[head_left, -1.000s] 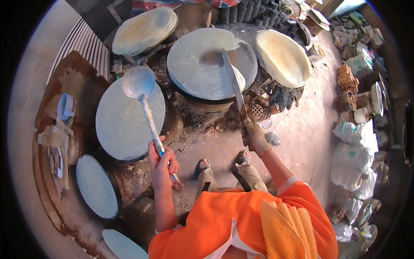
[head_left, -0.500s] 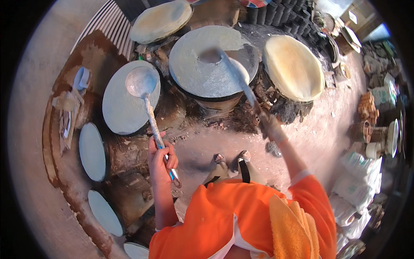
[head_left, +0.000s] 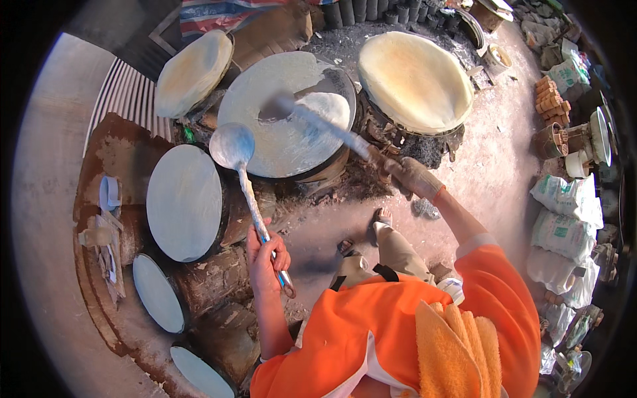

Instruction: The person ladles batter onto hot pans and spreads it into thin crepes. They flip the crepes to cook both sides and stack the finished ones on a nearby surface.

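My left hand [head_left: 269, 257] grips the metal handle of a long ladle [head_left: 231, 144], whose pale-coated bowl hangs by the near left rim of the middle round griddle [head_left: 342, 152]. On that griddle a greyish batter layer [head_left: 265, 149] covers most of the surface, with a bare dark patch at the far right. My right hand [head_left: 415, 180], in a worn fabric glove, is closed round a long-handled spreading tool [head_left: 332, 129]. Its tip is smeared by motion over the batter's middle. Beside the tool's shaft lies a whiter pool of batter [head_left: 332, 106].
To the right stands a griddle with a yellowish puffed pancake [head_left: 418, 83]; another such pancake [head_left: 192, 73] is at far left. Several batter-covered griddles [head_left: 184, 202] line the left. White sacks [head_left: 564, 232] and stacked clay pieces [head_left: 551, 99] sit along the right. Dark cylinders [head_left: 371, 10] stand behind.
My view has shifted, so the griddles sit further left. The spreading tool has swept across the middle griddle. The ladle's bowl now overlaps that griddle's near left rim in view.
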Demonstrator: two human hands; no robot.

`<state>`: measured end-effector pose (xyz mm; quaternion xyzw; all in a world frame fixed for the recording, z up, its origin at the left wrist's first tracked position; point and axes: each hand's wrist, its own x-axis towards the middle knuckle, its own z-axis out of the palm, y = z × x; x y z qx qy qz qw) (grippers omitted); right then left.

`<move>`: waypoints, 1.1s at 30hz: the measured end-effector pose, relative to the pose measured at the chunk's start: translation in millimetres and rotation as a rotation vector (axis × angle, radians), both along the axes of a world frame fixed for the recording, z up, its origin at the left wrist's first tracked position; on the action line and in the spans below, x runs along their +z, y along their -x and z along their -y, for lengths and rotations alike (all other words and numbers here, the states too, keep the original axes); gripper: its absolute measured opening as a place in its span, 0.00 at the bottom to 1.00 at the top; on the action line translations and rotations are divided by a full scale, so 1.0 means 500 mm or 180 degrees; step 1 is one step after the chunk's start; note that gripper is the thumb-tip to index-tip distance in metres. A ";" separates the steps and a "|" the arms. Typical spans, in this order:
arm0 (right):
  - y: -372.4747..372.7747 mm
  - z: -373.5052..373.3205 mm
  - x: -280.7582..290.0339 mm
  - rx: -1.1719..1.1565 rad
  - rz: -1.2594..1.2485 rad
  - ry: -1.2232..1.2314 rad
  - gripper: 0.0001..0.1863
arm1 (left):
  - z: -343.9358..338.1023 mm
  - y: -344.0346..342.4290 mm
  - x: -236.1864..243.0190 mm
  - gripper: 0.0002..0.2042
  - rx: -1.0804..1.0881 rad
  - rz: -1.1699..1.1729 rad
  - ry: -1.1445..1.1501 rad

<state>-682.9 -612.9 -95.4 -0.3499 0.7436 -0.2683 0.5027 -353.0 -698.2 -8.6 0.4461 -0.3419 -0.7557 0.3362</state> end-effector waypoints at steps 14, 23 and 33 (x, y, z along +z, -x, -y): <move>0.131 0.390 -0.023 0.0193 -0.2977 0.0382 0.13 | 0.075 0.141 0.033 0.15 -0.0235 0.0027 -0.0109; -0.006 0.163 -0.054 0.0382 -0.3438 -0.0559 0.33 | 0.151 0.040 -0.014 0.13 -0.0855 -0.0530 -0.0237; -0.081 0.154 -0.050 -0.0981 -0.0893 0.1596 0.20 | 0.154 -0.010 0.050 0.13 -0.0699 -0.0479 0.0077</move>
